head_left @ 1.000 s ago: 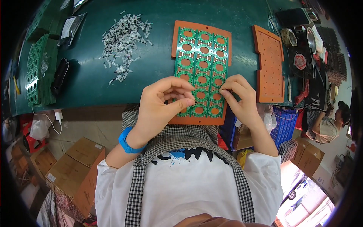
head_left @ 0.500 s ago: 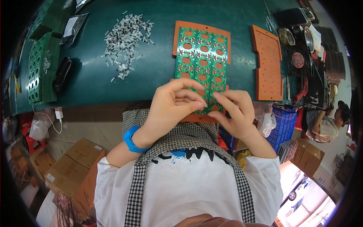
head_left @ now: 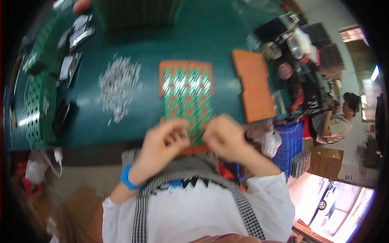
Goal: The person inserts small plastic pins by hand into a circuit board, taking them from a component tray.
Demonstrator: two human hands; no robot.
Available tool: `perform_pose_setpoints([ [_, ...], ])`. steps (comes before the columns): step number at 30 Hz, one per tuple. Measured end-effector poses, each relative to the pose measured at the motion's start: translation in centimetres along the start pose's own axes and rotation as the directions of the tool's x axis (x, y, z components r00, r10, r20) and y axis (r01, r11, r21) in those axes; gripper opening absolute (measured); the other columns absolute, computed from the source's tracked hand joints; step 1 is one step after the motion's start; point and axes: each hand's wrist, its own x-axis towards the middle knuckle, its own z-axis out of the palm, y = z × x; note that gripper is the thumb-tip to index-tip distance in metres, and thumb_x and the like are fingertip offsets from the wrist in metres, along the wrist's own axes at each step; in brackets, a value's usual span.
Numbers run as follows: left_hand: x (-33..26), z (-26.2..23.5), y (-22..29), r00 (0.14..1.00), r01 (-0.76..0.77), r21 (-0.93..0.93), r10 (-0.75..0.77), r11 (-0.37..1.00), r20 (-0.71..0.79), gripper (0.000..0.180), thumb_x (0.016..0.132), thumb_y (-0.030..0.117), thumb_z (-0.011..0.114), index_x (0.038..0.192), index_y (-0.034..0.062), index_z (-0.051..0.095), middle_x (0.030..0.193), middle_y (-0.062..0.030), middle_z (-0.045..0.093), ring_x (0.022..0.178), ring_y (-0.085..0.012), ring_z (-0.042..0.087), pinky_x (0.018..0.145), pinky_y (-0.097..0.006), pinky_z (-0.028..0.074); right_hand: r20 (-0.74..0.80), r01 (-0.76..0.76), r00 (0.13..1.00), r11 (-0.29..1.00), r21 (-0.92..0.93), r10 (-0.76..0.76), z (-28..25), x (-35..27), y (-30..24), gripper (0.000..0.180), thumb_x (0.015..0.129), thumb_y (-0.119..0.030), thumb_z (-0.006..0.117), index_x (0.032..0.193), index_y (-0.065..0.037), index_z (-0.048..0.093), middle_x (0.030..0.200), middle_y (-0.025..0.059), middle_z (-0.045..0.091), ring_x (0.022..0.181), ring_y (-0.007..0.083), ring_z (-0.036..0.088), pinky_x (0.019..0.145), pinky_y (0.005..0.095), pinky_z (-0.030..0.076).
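A panel of green circuit boards [head_left: 188, 109] with rows of oval cut-outs lies on an orange fixture plate [head_left: 185, 65]. Over the near left part of the panel, my left hand [head_left: 162, 139] is closed, thumb against curled fingers. My right hand [head_left: 227, 137] is at the panel's near right edge, its fingers folded in. Motion blur smears both hands, so anything small between the fingers cannot be made out. Left of the panel is a loose pile of small pale, clear-looking pieces [head_left: 119, 83].
A second orange plate [head_left: 254, 87] lies to the right, with tools and dishes [head_left: 293, 46] beyond it. Green board stacks stand at left [head_left: 40, 105] and at the far side [head_left: 137, 16]. A blue crate [head_left: 288, 141] is below the right edge; a co-worker [head_left: 340, 117] is farther right.
The head view has shifted, bringing the far board stack into sight and the panel lower and leftward in the picture. My right hand's fingers, spread before, are now folded in.
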Motion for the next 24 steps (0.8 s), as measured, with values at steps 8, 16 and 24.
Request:
perform_pose_setpoints([
  [8,1.0,-9.2,-3.1,0.743,0.251,0.775,0.397,0.58,-0.538,0.028,0.078,0.015,0.075,0.101,0.0046,0.063,0.094,-0.0105,0.057,0.09,-0.0272,0.054,0.079,-0.038,0.044,0.046,-0.185,0.982,0.981,0.051,0.182,0.0,-1.0,2.9,0.008,0.081,0.001,0.062,0.086,0.0,0.057,0.088,0.0114,0.057,0.084,0.0297,0.055,0.073,0.0369,0.045],
  [16,0.7,-9.4,-3.5,0.764,0.187,0.762,0.396,0.62,-0.51,0.011,0.081,0.008,0.07,0.089,0.0022,0.065,0.082,-0.0061,0.057,0.079,-0.0202,0.054,0.072,-0.031,0.043,0.014,-0.162,0.987,0.986,0.051,0.161,1.1,-2.1,2.5,0.008,0.08,0.001,0.062,0.086,-0.001,0.057,0.089,0.0107,0.055,0.085,0.029,0.053,0.075,0.0365,0.044],
  [24,1.2,-9.8,-4.6,0.611,-0.002,0.682,0.541,0.731,-0.578,0.006,0.081,0.001,0.068,0.085,0.0002,0.063,0.084,-0.0061,0.066,0.077,-0.0169,0.06,0.072,-0.029,0.047,-0.093,-0.152,0.984,0.988,0.023,0.154,2.0,-2.4,2.9,0.012,0.077,0.001,0.066,0.086,-0.001,0.058,0.088,0.01,0.057,0.084,0.0289,0.054,0.073,0.0362,0.044],
])
